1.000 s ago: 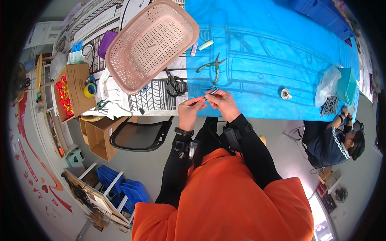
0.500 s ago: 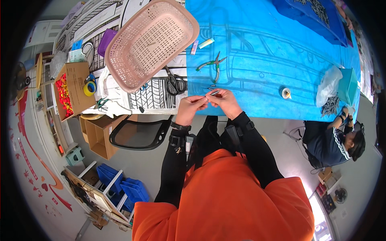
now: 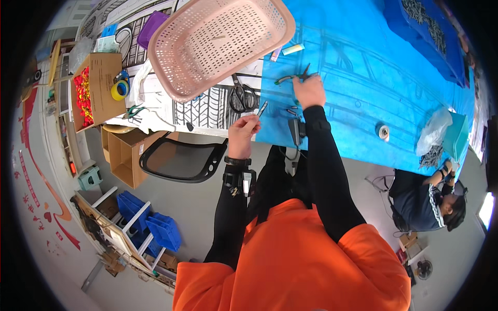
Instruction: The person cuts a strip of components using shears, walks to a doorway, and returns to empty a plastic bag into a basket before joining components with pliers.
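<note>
Your left hand (image 3: 243, 137) is at the near edge of the table, thumb and fingertips pinching a small slender piece (image 3: 262, 109). The piece points up and slightly right, its free end near the black scissors (image 3: 242, 97).

Your right hand (image 3: 309, 92) is farther forward, above the blue cover (image 3: 350, 122), at the green-handled pliers (image 3: 284, 80). The hand hides part of the tool; whether its fingers are closed around it cannot be told from this view. One green handle shows on the hand's left, a dark tip above.

A few small dark pieces (image 3: 292, 110) lie on the cover between your two hands. The pink perforated basket (image 3: 176, 85) sits beyond the scissors, left of the pliers. A roll (image 3: 383, 131) rests well to the right. At far right, a co-worker (image 3: 423, 199) sits beside a heap of grey pieces (image 3: 431, 156).
</note>
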Demonstrator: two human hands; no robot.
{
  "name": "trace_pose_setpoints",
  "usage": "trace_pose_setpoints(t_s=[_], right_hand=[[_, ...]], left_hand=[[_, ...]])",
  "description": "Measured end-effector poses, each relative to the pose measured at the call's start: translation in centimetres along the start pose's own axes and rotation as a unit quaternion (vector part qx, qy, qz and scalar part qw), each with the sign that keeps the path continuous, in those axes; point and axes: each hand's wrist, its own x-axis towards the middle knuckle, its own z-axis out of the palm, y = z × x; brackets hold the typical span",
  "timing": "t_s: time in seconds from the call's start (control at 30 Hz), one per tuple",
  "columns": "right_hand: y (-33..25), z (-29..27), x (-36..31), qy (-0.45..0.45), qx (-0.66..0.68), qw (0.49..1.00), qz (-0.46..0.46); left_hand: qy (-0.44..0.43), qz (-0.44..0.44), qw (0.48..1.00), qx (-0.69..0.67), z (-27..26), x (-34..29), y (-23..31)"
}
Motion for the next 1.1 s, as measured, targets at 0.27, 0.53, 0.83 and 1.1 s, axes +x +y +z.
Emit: trace_pose_setpoints(t_s=[0.27, 0.53, 0.83, 1.1], right_hand=[[-7.8, 6.8, -9.6, -0.074, -0.06, 0.947, -0.308], [-7.9, 10.0, -7.5, -0.039, -0.122, 0.961, -0.245], [3.3, -3.7, -12.4, -0.5, 0.397, 0.767, -0.069], [4.8, -6.9, -13.4, -0.486, 0.356, 0.787, -0.132]], left_hand=[[0.127, 0.05, 0.99, -0.044, -5.6, -1.6, 1.4], [0.118, 0.073, 0.99, 0.029, -6.4, -3.3, 4.1], [-0.035, 0.019, 0.998, -0.046, -2.2, -3.6, 4.5], [-0.116, -0.022, 0.992, -0.032, 1.4, -2.9, 3.9]])
